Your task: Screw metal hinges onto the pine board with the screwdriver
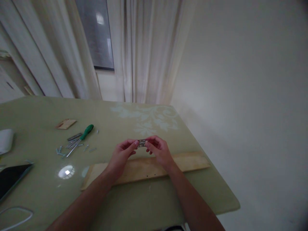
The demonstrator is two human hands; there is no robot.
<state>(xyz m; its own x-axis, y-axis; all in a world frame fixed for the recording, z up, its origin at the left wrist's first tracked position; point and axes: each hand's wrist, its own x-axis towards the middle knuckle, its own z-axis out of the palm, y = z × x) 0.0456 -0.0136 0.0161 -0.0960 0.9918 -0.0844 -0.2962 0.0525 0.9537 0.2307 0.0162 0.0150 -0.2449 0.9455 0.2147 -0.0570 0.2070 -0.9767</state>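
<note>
Between my two hands is a small metal hinge, its flat leaves with screw holes facing me. My left hand pinches its left end between thumb and fingers. At the right end, my right hand grips it the same way. Both hands are above a long pale wooden board that lies across the table. Two small dark holes show near the board's front edge. My forearms and hands cover parts of the board.
On the green table, a green-handled screwdriver lies over several screws and another metal hinge. A small wood piece sits behind them. Farther left are a dark tablet-like device, a white object and a white cable.
</note>
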